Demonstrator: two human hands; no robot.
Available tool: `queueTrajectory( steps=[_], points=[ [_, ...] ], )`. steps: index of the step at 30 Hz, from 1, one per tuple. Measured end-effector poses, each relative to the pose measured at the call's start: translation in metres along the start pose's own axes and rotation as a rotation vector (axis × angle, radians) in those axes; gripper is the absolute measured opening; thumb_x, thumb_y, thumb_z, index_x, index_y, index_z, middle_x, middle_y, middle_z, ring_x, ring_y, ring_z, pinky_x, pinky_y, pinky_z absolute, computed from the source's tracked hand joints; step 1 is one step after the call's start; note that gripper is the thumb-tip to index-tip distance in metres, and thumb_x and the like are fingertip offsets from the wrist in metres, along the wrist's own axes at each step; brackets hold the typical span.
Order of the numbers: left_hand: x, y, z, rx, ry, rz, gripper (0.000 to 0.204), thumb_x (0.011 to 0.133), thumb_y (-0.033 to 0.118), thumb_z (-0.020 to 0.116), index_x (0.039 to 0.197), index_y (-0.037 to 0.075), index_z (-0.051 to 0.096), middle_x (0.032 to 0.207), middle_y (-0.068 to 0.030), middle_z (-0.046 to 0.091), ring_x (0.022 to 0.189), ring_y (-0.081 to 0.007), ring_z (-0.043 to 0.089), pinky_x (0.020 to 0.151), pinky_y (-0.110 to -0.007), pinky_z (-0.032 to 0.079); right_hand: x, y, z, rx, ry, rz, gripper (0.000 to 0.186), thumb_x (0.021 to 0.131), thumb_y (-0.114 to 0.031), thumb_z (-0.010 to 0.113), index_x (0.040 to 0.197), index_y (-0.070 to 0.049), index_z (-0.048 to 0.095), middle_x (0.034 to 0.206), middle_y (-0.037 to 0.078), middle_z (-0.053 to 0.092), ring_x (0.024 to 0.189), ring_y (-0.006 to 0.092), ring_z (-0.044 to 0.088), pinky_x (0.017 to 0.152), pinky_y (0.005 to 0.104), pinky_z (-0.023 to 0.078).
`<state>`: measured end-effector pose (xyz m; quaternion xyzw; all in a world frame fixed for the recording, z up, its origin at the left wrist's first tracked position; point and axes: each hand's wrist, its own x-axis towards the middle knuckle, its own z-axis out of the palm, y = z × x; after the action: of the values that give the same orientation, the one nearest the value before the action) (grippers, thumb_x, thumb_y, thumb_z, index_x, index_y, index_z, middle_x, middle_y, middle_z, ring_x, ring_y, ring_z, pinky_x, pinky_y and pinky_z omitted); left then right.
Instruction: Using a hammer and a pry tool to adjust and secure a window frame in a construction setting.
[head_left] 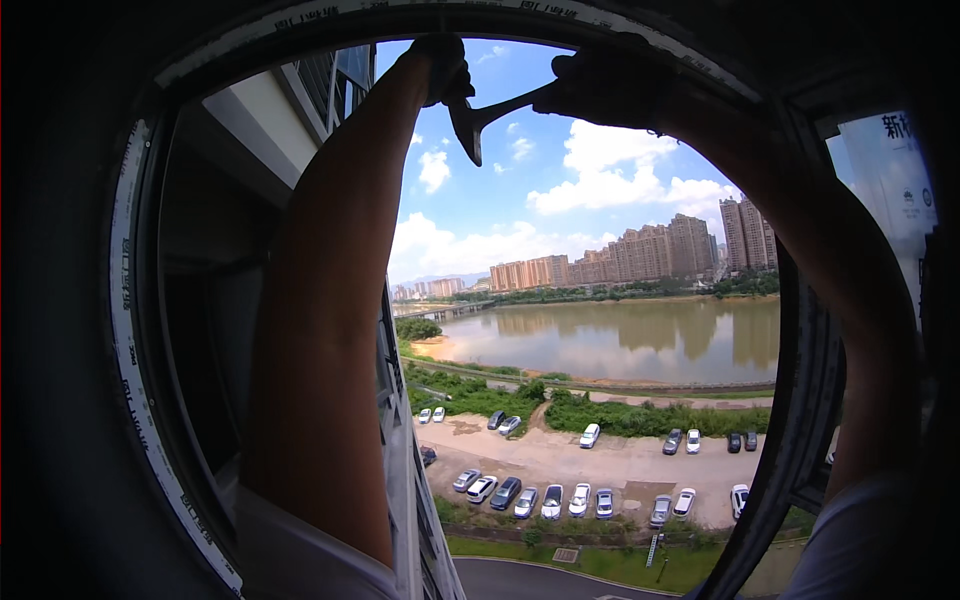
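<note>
Both my arms reach up to the top of a window frame (140,300). A dark glove covers my right hand (612,88), which is closed around the handle of a hammer (470,128). The hammer lies across the opening just under the top edge, its head toward the left and one tapered end pointing down. Right beside that head, my gloved left hand (440,70) is up against the top of the frame with its fingers curled in. Whatever those fingers may hold is hidden in shadow.
White printed tape runs along the dark frame. Pale film covers a pane (890,190) at the right. A pale building wall (265,115) stands outside at the left. Far below the opening are parked cars (552,500), a road (540,578) and a river (620,340).
</note>
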<state>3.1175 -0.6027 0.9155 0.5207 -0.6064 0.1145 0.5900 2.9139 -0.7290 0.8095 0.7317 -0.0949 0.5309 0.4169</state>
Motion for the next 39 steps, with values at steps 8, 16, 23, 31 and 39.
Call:
queueTrajectory(
  steps=[8,16,23,31,39],
  points=[
    [-0.002,0.005,0.007,0.085,0.087,0.014,0.040,0.105,0.020,0.036,0.072,0.002,0.050,0.053,-0.0064,0.043,0.042,-0.0205,0.048,0.040,-0.035,0.040,-0.016,-0.013,-0.009,-0.362,0.144,-0.414,0.057,0.095,-0.070,0.051,0.084,-0.015,0.066,0.056,0.000,0.059,0.054,0.0149,0.064,0.048,0.0318,0.049],
    [-0.005,0.009,0.007,0.046,0.057,-0.017,0.063,0.106,0.056,0.021,0.058,0.016,0.029,0.049,0.0009,0.026,0.040,-0.0161,0.023,0.040,-0.034,0.020,-0.029,-0.018,-0.022,-0.420,0.066,-0.531,0.058,0.093,-0.071,0.053,0.080,-0.015,0.064,0.060,0.001,0.059,0.051,0.0141,0.060,0.049,0.0336,0.049],
    [-0.021,-0.017,-0.023,0.098,0.030,-0.051,0.039,0.104,0.026,0.038,0.066,0.014,0.041,0.055,0.0003,0.038,0.043,-0.0154,0.035,0.041,-0.033,0.031,-0.068,0.019,0.013,-0.256,0.181,-0.095,0.059,0.095,-0.069,0.050,0.074,-0.014,0.059,0.059,0.000,0.056,0.052,0.0125,0.059,0.051,0.0327,0.047],
    [-0.058,-0.076,0.016,0.024,-0.012,-0.173,0.041,0.103,0.032,0.041,0.063,0.022,0.035,0.052,0.0041,0.031,0.038,-0.0130,0.029,0.035,-0.033,0.027,-0.215,0.018,0.002,-0.327,-0.251,-0.265,0.050,0.090,-0.062,0.060,0.080,-0.013,0.060,0.061,0.005,0.058,0.054,0.0216,0.063,0.051,0.0402,0.046],
    [-0.071,-0.069,0.146,0.023,-0.187,-0.198,0.026,0.102,0.027,0.039,0.109,0.004,0.049,0.058,0.0008,0.040,0.043,-0.0150,0.039,0.040,-0.034,0.035,-0.320,0.070,-0.030,-0.251,-0.381,-0.101,0.053,0.081,-0.070,0.067,0.070,-0.018,0.066,0.057,0.001,0.060,0.050,0.0180,0.062,0.050,0.0379,0.048]
  ],
)
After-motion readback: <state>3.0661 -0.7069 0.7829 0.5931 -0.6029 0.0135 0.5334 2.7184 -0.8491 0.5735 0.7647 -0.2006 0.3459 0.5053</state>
